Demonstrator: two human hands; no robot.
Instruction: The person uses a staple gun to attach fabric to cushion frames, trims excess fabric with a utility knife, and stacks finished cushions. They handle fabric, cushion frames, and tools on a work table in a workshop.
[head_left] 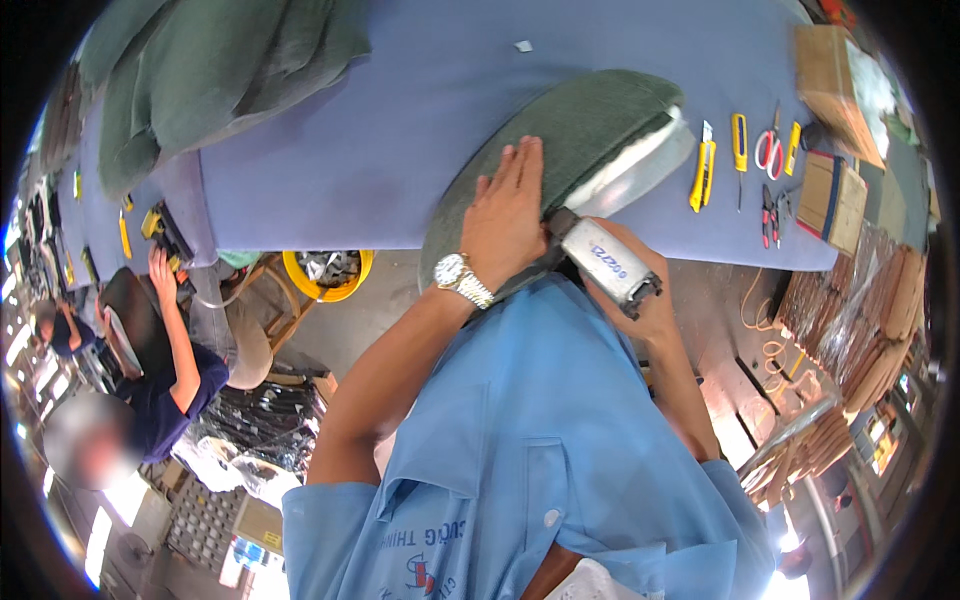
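A curved dark green upholstered cushion (585,125) lies at the front edge of the blue-covered table, its white padding and a pale shell showing along the right side. My left hand (505,215), with a metal watch on the wrist, rests flat on the fabric, fingers stretched out. Wrapped in my right hand (640,275) is a grey staple gun (608,262), its dark nose against the cushion's near edge beside my left hand. The nose's exact contact point is hidden.
Right of the cushion lie a yellow utility knife (703,170), a yellow screwdriver (740,145), red-handled scissors (770,150) and pliers (770,215). Green upholstered pieces (210,90) are piled at far left. A yellow bucket (330,290) stands below the table; a co-worker (180,390) works at left.
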